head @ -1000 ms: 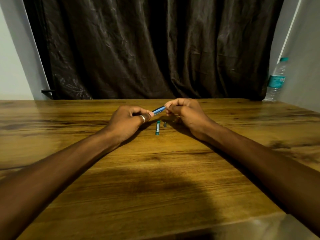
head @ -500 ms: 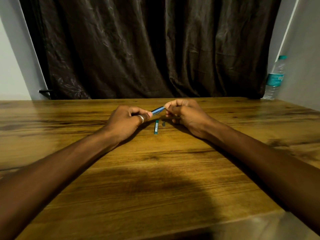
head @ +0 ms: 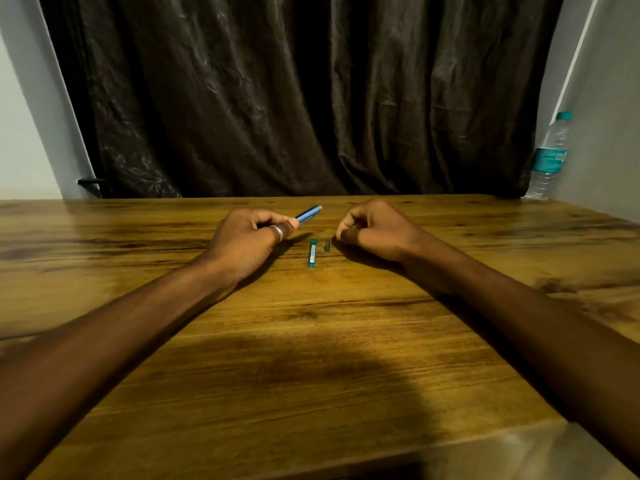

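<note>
My left hand (head: 249, 237), with a ring on one finger, grips a blue pen-like barrel (head: 309, 214) whose free end points up and to the right. My right hand (head: 375, 228) rests on the table a short way to the right, apart from the barrel. Its fingers are curled in with the thumb against them, and I cannot see whether anything small is pinched inside. Between the hands, a slim teal tube (head: 312, 253) lies on the wooden table (head: 311, 341). A tiny grey piece (head: 327, 246) sits just to the right of the tube, near my right hand's fingertips.
A dark curtain (head: 294, 98) hangs behind the table's far edge. A clear water bottle with a teal label (head: 550, 157) stands at the far right corner by the wall. The table's near edge runs along the bottom of the view.
My hands were together at the barrel's tip. My right hand has let go of it and moved off to the right, while the left still holds the barrel.
</note>
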A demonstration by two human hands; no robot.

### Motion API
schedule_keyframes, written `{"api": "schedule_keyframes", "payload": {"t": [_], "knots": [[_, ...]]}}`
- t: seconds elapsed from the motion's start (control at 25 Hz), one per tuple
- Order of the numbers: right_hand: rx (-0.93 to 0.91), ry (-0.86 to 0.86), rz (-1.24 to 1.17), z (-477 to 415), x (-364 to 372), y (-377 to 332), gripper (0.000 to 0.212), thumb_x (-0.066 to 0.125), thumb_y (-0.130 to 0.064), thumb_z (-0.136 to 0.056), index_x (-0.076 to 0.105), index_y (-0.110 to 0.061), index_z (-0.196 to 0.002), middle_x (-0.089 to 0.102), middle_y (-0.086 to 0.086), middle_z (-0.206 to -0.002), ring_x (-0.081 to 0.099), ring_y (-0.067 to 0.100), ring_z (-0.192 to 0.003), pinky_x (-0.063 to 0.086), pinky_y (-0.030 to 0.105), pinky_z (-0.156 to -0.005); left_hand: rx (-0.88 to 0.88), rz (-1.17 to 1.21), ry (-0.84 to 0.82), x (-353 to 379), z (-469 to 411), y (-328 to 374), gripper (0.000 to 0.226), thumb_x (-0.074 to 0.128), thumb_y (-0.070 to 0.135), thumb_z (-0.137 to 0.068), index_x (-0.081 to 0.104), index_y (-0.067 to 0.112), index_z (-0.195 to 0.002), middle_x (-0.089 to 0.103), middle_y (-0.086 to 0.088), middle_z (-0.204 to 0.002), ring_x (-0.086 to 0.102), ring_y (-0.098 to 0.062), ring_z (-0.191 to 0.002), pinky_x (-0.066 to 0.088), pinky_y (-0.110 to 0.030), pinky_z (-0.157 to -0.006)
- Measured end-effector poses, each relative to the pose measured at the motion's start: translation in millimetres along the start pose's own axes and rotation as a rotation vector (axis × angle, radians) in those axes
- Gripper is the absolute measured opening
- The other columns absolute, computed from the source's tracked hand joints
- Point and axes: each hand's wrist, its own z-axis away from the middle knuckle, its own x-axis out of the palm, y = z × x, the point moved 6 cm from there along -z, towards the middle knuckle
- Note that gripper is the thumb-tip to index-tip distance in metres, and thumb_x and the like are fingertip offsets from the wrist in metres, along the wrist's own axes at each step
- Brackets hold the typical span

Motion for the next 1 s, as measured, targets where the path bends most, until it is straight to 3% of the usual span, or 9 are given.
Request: {"api": "schedule_keyframes", "payload": {"t": [0.08, 0.36, 0.48, 0.64, 0.84, 1.0], "knots": [[-0.063, -0.008, 0.116, 1.2, -3.8, -4.5, 0.012, 0.070, -0.006, -0.086, 0.077, -0.012, -0.079, 0.076, -0.001, -0.069, 0.070, 0.005, -0.061, 0.053, 0.023, -0.052, -0.003, -0.002, -0.006, 0.0, -0.8, -1.3, 0.019, 0.069, 0.026, -0.091, 0.079, 0.019, -0.106, 0.075, 0.007, -0.101, 0.057, 0.002, -0.079, 0.041, -0.022, -0.069], [-0.116, -0.070, 0.237, -0.4, 1.0, -6.7, 0.008, 0.076, -0.010, -0.084, 0.079, -0.014, -0.077, 0.074, -0.012, -0.064, 0.065, -0.005, -0.059, 0.046, 0.013, -0.053, -0.012, -0.022, -0.020, 0.6, 0.8, 0.2, 0.020, 0.069, 0.027, -0.092, 0.078, 0.020, -0.107, 0.074, 0.009, -0.102, 0.059, 0.002, -0.082, 0.041, -0.023, -0.069], [-0.106, -0.078, 0.204, 1.0, 0.1, -4.5, 0.006, 0.076, -0.010, -0.083, 0.080, -0.013, -0.078, 0.075, -0.007, -0.065, 0.065, -0.002, -0.057, 0.047, 0.018, -0.053, -0.011, -0.014, -0.023, 0.9, 0.8, 0.6, 0.018, 0.069, 0.027, -0.092, 0.078, 0.021, -0.106, 0.073, 0.011, -0.099, 0.058, 0.002, -0.082, 0.041, -0.022, -0.068], [-0.077, -0.095, 0.139, 2.9, 0.0, -3.5, 0.009, 0.073, -0.004, -0.081, 0.080, -0.010, -0.078, 0.077, 0.008, -0.072, 0.069, 0.013, -0.060, 0.055, 0.031, -0.057, -0.020, -0.015, -0.024, 0.0, 0.5, -0.6, 0.016, 0.070, 0.027, -0.091, 0.078, 0.022, -0.104, 0.072, 0.012, -0.098, 0.057, 0.002, -0.081, 0.040, -0.021, -0.067], [-0.055, -0.082, 0.116, 2.3, -1.3, -1.5, 0.013, 0.071, -0.001, -0.079, 0.080, -0.010, -0.081, 0.078, 0.007, -0.079, 0.076, 0.024, -0.078, 0.063, 0.042, -0.069, -0.017, -0.007, -0.027, 1.4, 1.2, -0.1, 0.020, 0.069, 0.026, -0.091, 0.078, 0.019, -0.108, 0.071, 0.011, -0.095, 0.055, 0.002, -0.078, 0.038, -0.020, -0.065], [-0.064, -0.062, 0.125, 1.9, -1.5, -1.9, 0.014, 0.071, -0.001, -0.077, 0.080, -0.011, -0.080, 0.079, 0.004, -0.078, 0.076, 0.016, -0.073, 0.063, 0.039, -0.068, -0.017, -0.005, -0.026, 1.6, 1.4, 0.2, 0.020, 0.069, 0.025, -0.092, 0.077, 0.019, -0.109, 0.072, 0.008, -0.102, 0.056, 0.001, -0.081, 0.039, -0.021, -0.066]]}}
